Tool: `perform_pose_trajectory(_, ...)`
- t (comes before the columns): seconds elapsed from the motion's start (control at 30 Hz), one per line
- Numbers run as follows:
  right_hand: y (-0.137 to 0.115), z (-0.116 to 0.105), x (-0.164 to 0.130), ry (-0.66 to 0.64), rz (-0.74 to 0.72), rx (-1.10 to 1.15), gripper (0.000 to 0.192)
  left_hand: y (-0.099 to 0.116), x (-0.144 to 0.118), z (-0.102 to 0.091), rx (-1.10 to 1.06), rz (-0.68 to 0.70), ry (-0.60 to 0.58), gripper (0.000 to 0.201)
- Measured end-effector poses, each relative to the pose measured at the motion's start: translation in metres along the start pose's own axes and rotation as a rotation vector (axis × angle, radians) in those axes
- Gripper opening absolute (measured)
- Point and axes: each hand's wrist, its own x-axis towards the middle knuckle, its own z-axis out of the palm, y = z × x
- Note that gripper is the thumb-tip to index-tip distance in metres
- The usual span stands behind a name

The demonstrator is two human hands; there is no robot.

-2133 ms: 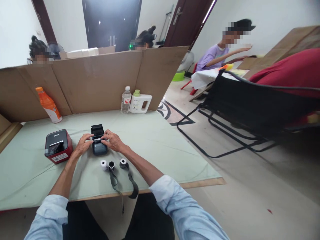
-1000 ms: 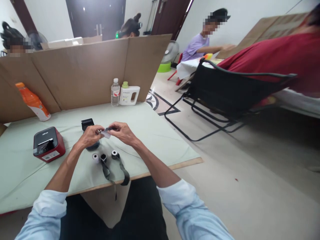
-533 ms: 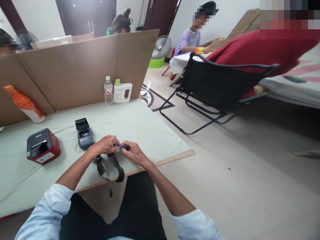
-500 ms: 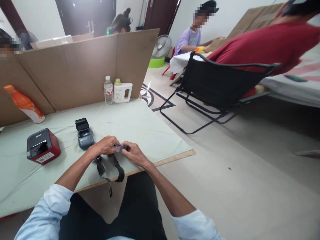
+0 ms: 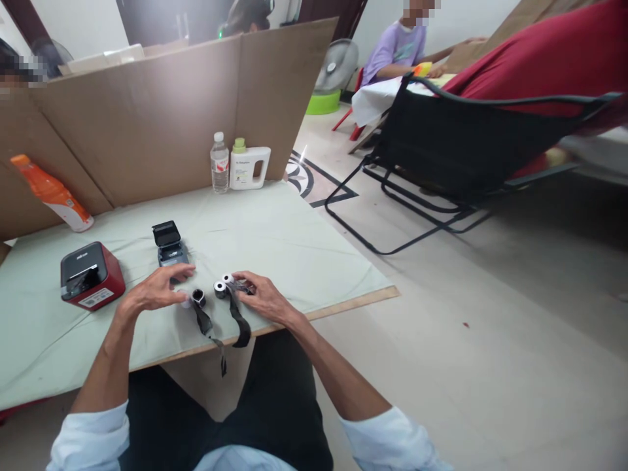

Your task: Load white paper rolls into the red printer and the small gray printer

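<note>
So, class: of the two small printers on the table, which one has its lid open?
The dark grey pocket printer beyond the left hand: its black lid stands up. The red printer further left is shut.

You can't read any text here: the white sticker on the red box-shaped printer, the white plastic jug's label and the clear bottle's label are too small.
</note>
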Motion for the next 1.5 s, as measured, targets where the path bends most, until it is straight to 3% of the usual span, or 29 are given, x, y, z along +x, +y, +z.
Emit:
perform_pose_trajectory(0.13, -0.004, 0.003, -0.001, -0.009, 0.027, -0.002, 0.039, -0.019, -0.027, 0.014, 0.034, -0.092, 0.092, 0.064)
perform_pose_trajectory(0.3, -0.004, 0.011, -0.001, 0.002, 0.023, 0.021, 0.04, -0.022, -0.032, 0.053, 0.019, -0.123, 0.226, 0.037)
perform_pose_trajectory(0.43, -0.009, 0.021, 0.001, -0.014, 0.019, 0.058, 0.034, -0.021, -0.035, 0.067, -0.019, -0.123, 0.302, 0.019)
perform_pose_trajectory(0.7, -0.018, 0.034, 0.002, -0.048, -0.004, 0.019, 0.026, -0.043, -0.054, 0.062, -0.22, -0.153, 0.408, 0.039)
perform_pose_trajectory(1.03, -0.008, 0.022, -0.002, -0.025, 0.014, -0.068, 0.037, -0.029, -0.066, 0.052, -0.332, -0.175, 0.522, 0.029)
perform_pose_trajectory(1.23, -0.007, 0.016, -0.003, -0.022, 0.051, -0.089, 0.044, -0.028, -0.063, 0.048, -0.053, -0.203, 0.48, 0.024)
perform_pose_trajectory(1.37, -0.014, 0.01, -0.005, -0.034, 0.06, -0.105, 0.046, -0.015, -0.055, 0.047, 0.14, -0.161, 0.402, 0.032)
perform_pose_trajectory(1.5, -0.023, 0.006, -0.005, -0.03, -0.022, -0.093, 0.041, -0.013, -0.052, 0.045, 0.241, -0.113, 0.309, 0.043)
